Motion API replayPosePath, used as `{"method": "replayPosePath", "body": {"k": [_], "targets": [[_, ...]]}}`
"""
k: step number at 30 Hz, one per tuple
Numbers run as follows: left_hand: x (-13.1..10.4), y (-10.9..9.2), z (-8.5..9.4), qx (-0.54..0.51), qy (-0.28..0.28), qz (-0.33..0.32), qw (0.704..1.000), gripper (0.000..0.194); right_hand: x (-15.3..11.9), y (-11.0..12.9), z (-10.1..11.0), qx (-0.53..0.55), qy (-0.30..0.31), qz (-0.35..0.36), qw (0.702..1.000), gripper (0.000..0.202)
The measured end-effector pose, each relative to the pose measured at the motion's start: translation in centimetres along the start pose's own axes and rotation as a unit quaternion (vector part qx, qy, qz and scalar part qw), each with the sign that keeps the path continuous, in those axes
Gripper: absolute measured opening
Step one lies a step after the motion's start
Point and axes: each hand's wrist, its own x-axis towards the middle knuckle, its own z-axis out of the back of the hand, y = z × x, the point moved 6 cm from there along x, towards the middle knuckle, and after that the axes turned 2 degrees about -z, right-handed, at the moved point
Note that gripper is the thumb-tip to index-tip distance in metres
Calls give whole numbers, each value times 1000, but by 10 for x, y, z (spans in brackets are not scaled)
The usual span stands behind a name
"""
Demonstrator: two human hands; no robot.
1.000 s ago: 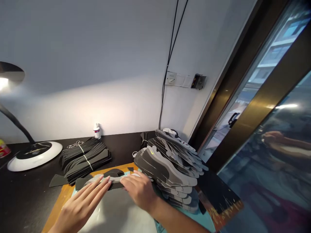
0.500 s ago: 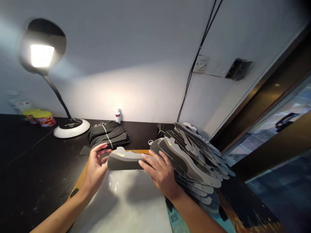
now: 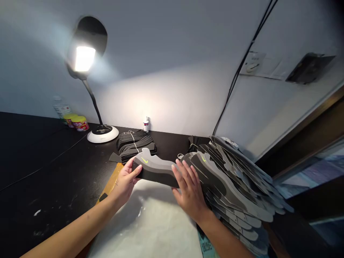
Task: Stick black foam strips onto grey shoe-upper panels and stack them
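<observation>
A grey and black shoe upper panel [image 3: 158, 168] with a small yellow-green swoosh is held up over a whitish sheet [image 3: 150, 222]. My left hand [image 3: 126, 179] pinches its left end, the thumb on the front face and the fingers behind. At the other end my right hand [image 3: 189, 190] lays its long fingers over the panel, with the thumb by the lower edge. Just right of that hand, a big fanned stack of similar shoe upper panels [image 3: 228, 186] covers the table; the topmost shows the same swoosh.
Behind my left hand lie bundled dark strips [image 3: 134, 143] tied with white cord. A small white bottle [image 3: 146, 124], a lit desk lamp [image 3: 103, 134] and yellow-lidded tubs [image 3: 80, 123] stand along the wall. Another dark bundle [image 3: 192, 141] lies at the back, and black cables [image 3: 236, 75] run down the wall.
My left fingers, loosely spread by the panel's end before, have closed on it with the thumb in front. The panel is raised and tilted, left end higher. The view has swung left.
</observation>
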Motion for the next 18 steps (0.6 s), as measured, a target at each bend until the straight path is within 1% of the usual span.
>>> {"method": "replayPosePath", "body": {"k": [3, 6, 9, 11, 16, 18], "targets": [[4, 1, 6, -2, -21, -9, 1000, 60, -2, -7, -3, 5, -12, -45, 999, 82], [7, 0, 11, 1, -30, -10, 999, 61, -3, -12, -7, 11, -2, -73, 997, 86], [10, 0, 15, 2, -34, -17, 999, 58, -5, -19, -12, 19, 5, -103, 995, 89], [13, -2, 18, 1, -40, -28, 999, 56, -6, -23, -15, 29, 0, -124, 992, 88], [12, -4, 20, 13, -77, -58, 995, 57, -7, -32, -14, 87, -40, -162, 982, 81], [10, -5, 20, 15, -87, -63, 994, 56, -7, -33, -14, 99, -40, -167, 980, 78]]}}
